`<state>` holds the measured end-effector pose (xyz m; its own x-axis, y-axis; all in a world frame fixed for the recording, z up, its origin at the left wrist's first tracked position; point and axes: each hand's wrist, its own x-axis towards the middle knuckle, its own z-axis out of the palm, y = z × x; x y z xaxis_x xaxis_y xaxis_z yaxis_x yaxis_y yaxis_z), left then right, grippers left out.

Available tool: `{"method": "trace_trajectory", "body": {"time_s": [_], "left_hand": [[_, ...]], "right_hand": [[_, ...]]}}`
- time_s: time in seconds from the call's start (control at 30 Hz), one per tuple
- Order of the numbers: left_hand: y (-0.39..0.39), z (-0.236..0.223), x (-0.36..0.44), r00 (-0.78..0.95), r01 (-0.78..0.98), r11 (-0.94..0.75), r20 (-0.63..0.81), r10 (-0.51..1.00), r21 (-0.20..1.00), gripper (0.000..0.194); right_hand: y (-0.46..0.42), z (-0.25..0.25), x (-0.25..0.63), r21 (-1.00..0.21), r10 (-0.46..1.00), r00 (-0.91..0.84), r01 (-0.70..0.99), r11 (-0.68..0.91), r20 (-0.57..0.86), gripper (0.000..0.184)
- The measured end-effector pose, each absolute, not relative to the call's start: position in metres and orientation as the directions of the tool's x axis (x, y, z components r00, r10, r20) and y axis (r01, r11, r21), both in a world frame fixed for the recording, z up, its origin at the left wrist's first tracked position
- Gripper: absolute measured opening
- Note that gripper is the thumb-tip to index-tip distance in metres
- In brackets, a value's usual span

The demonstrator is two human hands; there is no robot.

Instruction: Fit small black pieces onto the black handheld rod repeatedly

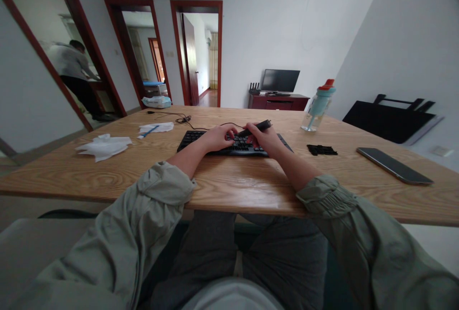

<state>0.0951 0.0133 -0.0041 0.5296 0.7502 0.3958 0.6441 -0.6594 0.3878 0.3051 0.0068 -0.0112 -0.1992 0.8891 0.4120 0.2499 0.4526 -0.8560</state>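
A black keyboard [201, 140] lies on the wooden table [233, 181] in front of me, its cable running off toward the far edge. My left hand [217, 137] rests on the keys with the fingers curled down. My right hand [264, 140] is closed around a slim black tool [258, 126] that slants up to the right, its lower tip down among the keys between my hands. A row of loose black keycaps [322, 149] lies just right of the keyboard.
White tissues [103, 146] and a blue pen on a wipe [155, 129] lie at left. A water bottle with a red lid [317, 105] and a phone [393, 165] stand at right. A pack of wipes [157, 101] sits at the far edge. A person [73, 73] stands beyond the left doorway.
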Motion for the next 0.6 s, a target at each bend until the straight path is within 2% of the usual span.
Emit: {"method": "trace_trajectory", "body": {"time_s": [0.2, 0.6], "left_hand": [[0.0172, -0.0056, 0.0927, 0.558, 0.64, -0.679, 0.391, 0.732, 0.359, 0.023], [0.0183, -0.0072, 0.0931, 0.54, 0.651, -0.677, 0.416, 0.732, 0.345, 0.021]], "right_hand": [[0.002, -0.0067, 0.3079, -0.734, 0.872, -0.209, 0.474, 0.486, 0.442, 0.048], [0.0039, -0.0082, 0.309, -0.692, 0.877, -0.125, 0.568, 0.446, 0.463, 0.06]]}}
